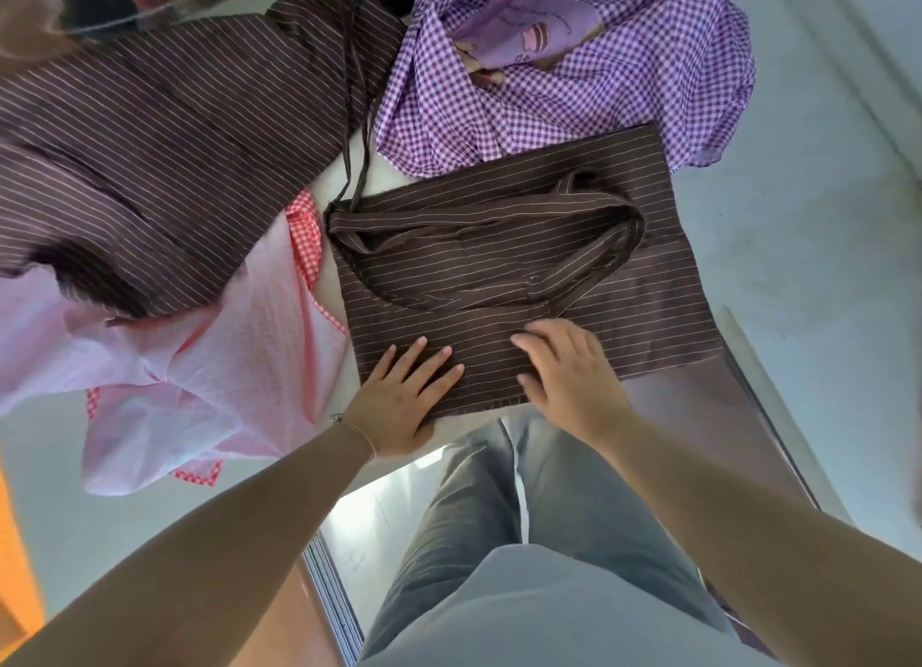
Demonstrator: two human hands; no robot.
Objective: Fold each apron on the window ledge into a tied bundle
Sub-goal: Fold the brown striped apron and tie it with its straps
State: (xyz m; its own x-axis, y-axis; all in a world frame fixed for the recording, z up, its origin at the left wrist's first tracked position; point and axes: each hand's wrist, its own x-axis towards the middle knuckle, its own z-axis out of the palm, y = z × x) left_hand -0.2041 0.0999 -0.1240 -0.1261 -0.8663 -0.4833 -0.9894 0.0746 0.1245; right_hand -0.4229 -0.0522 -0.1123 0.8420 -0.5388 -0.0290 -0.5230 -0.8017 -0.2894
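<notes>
pressing my flat left hand [399, 397] and loosely spread right hand [564, 372] on the folded brown pinstriped cloth apron [524, 267], fingers gripping nothing.

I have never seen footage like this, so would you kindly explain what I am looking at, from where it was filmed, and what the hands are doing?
There is no machine: a person wears a wide-angle camera on the head, looking down at their own arms. On the pale window ledge lies a partly folded brown striped apron with its straps looped on top. The left hand and right hand press flat on its near edge; neither grips anything. Around it lie a second brown striped apron, a pink apron and a purple checked apron, still unfolded.
</notes>
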